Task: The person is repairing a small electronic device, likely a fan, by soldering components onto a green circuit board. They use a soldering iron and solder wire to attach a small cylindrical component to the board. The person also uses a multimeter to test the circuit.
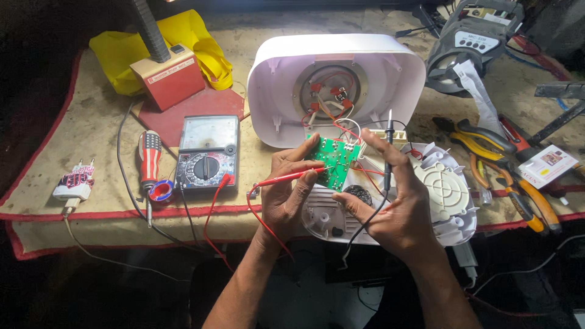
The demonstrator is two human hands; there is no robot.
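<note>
Left hand [286, 195] has its grip clenched on the red probe [286, 177], tip laid across the green circuit board [334, 163]; thumb and fingers also steady the board's left edge. Right hand [396, 207] pinches the black probe [388, 143] upright, tip pointing up, clear of the board. Board sits mid-counter, over the white base plate [448, 195], in front of the open white housing [335, 85], tethered to it by thin red and white wires.

Handling: board is light, stiff, fragile; hold by edges, don't strain the wires. Probes are slim and probably slippery.

Labels: analogue multimeter [207, 152] to the left with a pale dial face; red box [169, 76] behind it carries a pale strip label; small white printed card [548, 164] far right. Print too small to tell.
</note>
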